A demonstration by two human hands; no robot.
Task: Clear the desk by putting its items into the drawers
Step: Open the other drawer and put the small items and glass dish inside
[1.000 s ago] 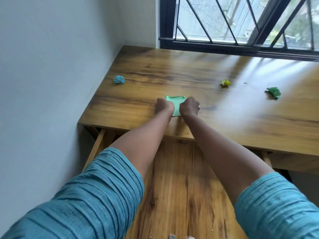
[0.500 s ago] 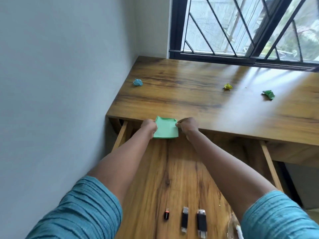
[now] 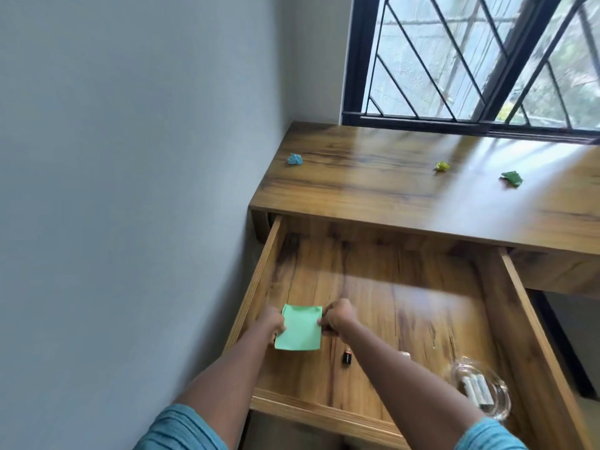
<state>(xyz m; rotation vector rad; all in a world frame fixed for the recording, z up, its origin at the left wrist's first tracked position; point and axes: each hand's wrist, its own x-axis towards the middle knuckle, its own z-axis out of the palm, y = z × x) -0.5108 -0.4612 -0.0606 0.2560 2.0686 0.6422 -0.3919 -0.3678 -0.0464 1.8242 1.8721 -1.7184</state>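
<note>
Jointly, left hand (image 3: 272, 322), right hand (image 3: 337, 317) pinching green paper (image 3: 300, 331), over drawer (image 3: 324, 413)

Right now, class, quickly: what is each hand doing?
Left hand: pinches the left edge of the green paper pad.
Right hand: pinches its right edge.

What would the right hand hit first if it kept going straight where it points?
Probably the drawer's left side wall. The right hand, pinching the green paper, points forward and left over bare drawer floor; depth is hard to judge.
</note>
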